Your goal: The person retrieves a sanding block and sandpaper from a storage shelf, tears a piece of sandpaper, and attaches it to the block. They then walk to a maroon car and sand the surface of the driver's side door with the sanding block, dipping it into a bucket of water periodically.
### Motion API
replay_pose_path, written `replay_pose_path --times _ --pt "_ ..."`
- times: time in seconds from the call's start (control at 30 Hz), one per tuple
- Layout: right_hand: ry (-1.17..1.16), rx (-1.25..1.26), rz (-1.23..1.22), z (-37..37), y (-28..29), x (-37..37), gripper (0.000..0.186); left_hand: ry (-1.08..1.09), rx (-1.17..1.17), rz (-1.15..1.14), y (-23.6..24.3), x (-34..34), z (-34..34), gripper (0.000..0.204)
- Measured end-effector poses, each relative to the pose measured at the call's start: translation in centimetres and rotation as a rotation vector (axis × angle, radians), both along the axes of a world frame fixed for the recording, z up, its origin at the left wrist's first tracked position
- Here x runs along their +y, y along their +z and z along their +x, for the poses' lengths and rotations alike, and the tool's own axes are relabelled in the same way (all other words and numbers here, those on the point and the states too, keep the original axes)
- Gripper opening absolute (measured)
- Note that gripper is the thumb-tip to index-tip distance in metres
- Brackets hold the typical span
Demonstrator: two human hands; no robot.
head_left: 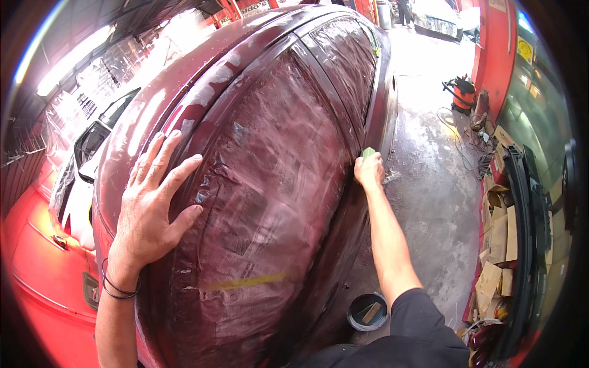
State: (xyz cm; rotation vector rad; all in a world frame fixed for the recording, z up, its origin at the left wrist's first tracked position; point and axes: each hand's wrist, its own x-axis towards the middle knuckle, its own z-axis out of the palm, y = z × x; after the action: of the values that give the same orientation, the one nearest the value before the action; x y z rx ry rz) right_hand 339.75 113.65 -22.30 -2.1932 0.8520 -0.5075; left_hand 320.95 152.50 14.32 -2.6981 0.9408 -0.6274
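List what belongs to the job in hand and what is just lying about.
In use:
- dark-red metal car
- wrinkled reddish masking sheet
- pale-green pad in the right hand
- probably the round dark bucket holding a tan block

Apparently lying about:
- orange-and-black canister machine
- brown cardboard boxes

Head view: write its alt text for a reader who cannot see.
A person's right hand holds a small green block at a dark red car's side; the left hand spreads by the roof edge. Sheeting covers the side windows.
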Motion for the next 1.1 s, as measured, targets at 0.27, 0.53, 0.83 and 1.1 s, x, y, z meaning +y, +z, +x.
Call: replay_pose_path --times 0.27,0.53,0.83,1.1 --pt "0.013 0.078 0.193 0.6 -0.8 -0.9 0.075 0.024 -0.036 0.054 0.0 -0.7 -0.3 0.075" --pt "-0.047 0.043 0.213 0.0 -2.1 -1.4 0.069 0.047 -0.07 0.153 -0.3 -1.1 -0.4 0.077" --pt "-0.124 0.055 0.297 -0.3 -3.6 -0.8 0.068 0.055 -0.03 0.131 0.1 -1.1 -0.6 0.08" --pt "-0.166 0.073 0.325 -2.6 -11.2 -4.1 0.066 0.059 -0.057 0.148 0.4 -2.2 -0.5 0.075"
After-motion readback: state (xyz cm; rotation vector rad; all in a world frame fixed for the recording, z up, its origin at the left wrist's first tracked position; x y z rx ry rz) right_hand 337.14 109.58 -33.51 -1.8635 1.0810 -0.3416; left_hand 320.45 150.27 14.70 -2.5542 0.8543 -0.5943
